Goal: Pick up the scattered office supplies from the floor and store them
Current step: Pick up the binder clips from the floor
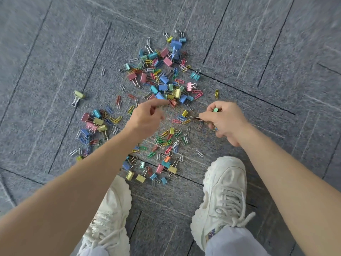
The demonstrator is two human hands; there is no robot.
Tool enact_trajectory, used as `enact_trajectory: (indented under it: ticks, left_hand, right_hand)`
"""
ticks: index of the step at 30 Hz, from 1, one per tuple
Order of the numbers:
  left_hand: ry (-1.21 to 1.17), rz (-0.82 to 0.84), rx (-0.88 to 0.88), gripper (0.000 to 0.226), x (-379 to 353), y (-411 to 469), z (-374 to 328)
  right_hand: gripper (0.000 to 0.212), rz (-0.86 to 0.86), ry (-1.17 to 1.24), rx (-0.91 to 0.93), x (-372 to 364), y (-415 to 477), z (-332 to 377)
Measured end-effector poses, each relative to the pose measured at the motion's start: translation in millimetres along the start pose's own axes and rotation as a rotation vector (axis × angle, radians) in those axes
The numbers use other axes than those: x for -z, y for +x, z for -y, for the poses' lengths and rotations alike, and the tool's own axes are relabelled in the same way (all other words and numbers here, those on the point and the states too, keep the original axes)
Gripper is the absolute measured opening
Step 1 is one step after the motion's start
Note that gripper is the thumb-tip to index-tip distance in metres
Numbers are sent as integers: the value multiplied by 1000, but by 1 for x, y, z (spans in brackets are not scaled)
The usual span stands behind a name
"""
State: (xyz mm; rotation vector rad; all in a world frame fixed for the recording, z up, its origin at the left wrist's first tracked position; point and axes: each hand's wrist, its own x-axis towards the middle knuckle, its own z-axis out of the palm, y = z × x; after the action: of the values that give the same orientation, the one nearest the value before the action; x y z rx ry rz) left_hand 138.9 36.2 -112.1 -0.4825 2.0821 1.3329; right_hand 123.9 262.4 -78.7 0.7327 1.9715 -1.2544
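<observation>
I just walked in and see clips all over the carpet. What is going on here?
A person is gathering the scattered clips from the carpet by hand. The right hand grips a few, a green binder clip showing between its fingers. The left hand reaches to the edge of the pile; whether it holds one yet is unclear. Most clips lie on the floor, ahead of the white shoes. No storage box is in view.

Most clips (pixel 215 109) inside right hand (pixel 224 121) hidden; shoes (pixel 225 191) cropped
</observation>
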Motion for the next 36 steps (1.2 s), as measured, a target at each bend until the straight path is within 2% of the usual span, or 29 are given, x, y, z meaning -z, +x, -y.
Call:
enact_trajectory:
  ticks: [4, 9, 14, 18, 22, 27, 32, 36]
  left_hand:
    - [373, 28, -88, 13, -14, -1, 21]
    - [726, 42, -216, 35, -40, -8, 16]
    - [825, 3, -203, 30, -55, -1, 4]
    - [869, 45, -185, 22, -56, 1, -2]
    - [778, 26, -203, 20, -47, 5, 1]
    - [634, -28, -200, 24, -29, 3, 3]
    - [595, -70, -170, 18, -14, 6, -2]
    - [574, -90, -179, 19, -9, 6, -1]
  right_hand:
    - [25, -8, 128, -57, -15, 7, -15]
    - [23, 13, 145, -77, -25, 8, -24]
    - [21, -6, 94, -42, -19, 12, -28]
    - [17, -23, 77, -14, -14, 13, -34]
    - [5, -111, -220, 216, -16, 13, -36]
    - [12, -142, -615, 480, -38, 21, -18]
    - [11, -197, -1031, 510, -61, 33, -6]
    - [13, -187, -1109, 423, -65, 34, -1]
